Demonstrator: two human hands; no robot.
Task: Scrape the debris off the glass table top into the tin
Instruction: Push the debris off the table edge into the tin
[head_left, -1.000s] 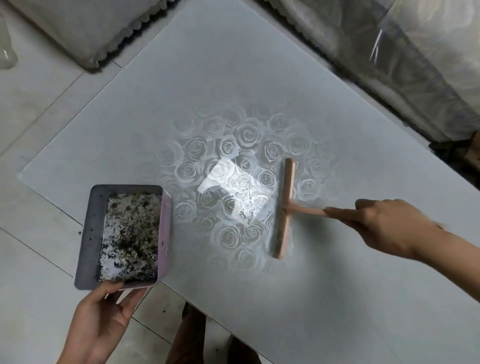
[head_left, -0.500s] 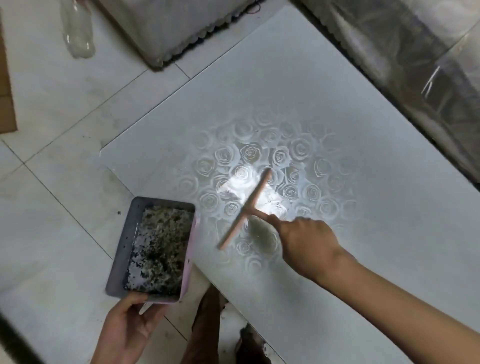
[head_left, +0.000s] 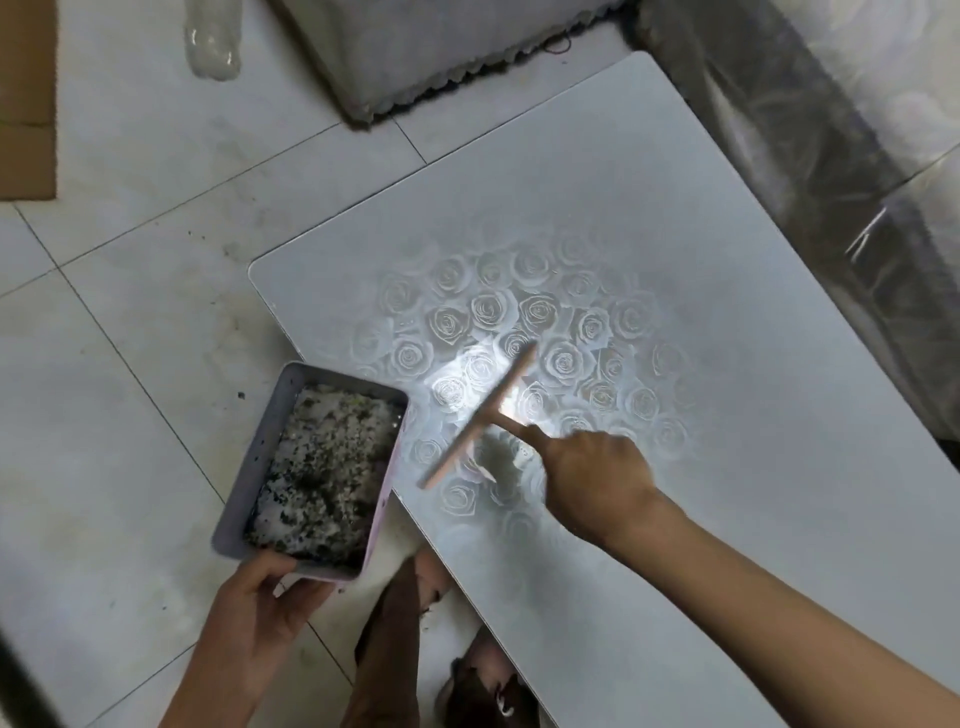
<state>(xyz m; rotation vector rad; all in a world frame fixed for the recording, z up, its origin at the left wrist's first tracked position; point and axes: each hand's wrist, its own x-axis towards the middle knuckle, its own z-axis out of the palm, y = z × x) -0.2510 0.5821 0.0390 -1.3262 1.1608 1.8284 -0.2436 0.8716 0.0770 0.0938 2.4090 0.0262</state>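
Your R hand (head_left: 592, 473) grips the scraper (head_left: 483, 413) by its handle, index finger along it. Blade sits at a slant over the glass table top (head_left: 727, 364), on the rose pattern; contact w/ glass can't be told. Your L hand (head_left: 260, 613) holds the tin (head_left: 254, 457) by its near end, just beside the table's front edge, above the floor tiles (head_left: 130, 364). The debris (head_left: 322, 457) lies inside the tin

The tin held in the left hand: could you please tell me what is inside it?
The tin holds speckled dark and pale debris across most of its floor. What lies beneath that layer is covered and cannot be seen.
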